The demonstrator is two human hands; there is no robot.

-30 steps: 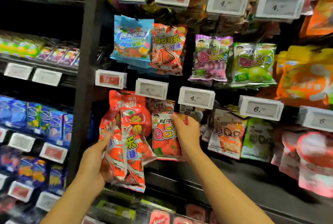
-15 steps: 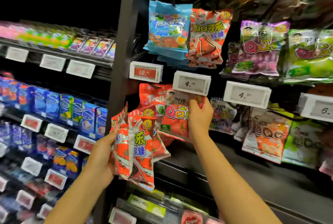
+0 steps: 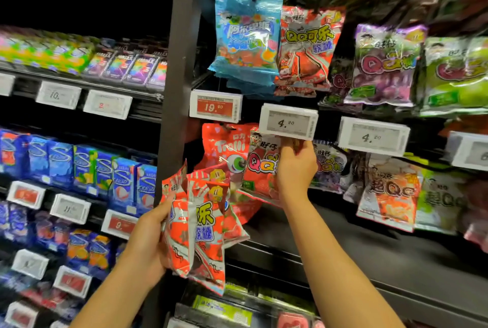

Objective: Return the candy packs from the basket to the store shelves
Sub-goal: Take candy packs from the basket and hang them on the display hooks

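My left hand (image 3: pixel 148 243) grips a bunch of red-and-white cola gummy packs (image 3: pixel 200 227) low in front of the dark shelf post. My right hand (image 3: pixel 295 169) pinches the top of a red strawberry QQ candy pack (image 3: pixel 260 166) right under the white 4.20 price tag (image 3: pixel 289 123); the pack's top edge is hidden behind the tag and my fingers. A red Trolli bag (image 3: pixel 224 148) hangs just left of it. The basket is out of view.
Matching cola gummy packs (image 3: pixel 306 47) hang one row up beside blue bags (image 3: pixel 245 37). Purple (image 3: pixel 383 63) and green (image 3: pixel 454 74) QQ packs hang to the right. Blue gum boxes (image 3: pixel 79 166) fill the left shelves past the dark post (image 3: pixel 177 90).
My view has swung left and closer to the shelf. My right hand has raised the strawberry pack up under the 4.20 tag. My left hand keeps hold of the cola packs.
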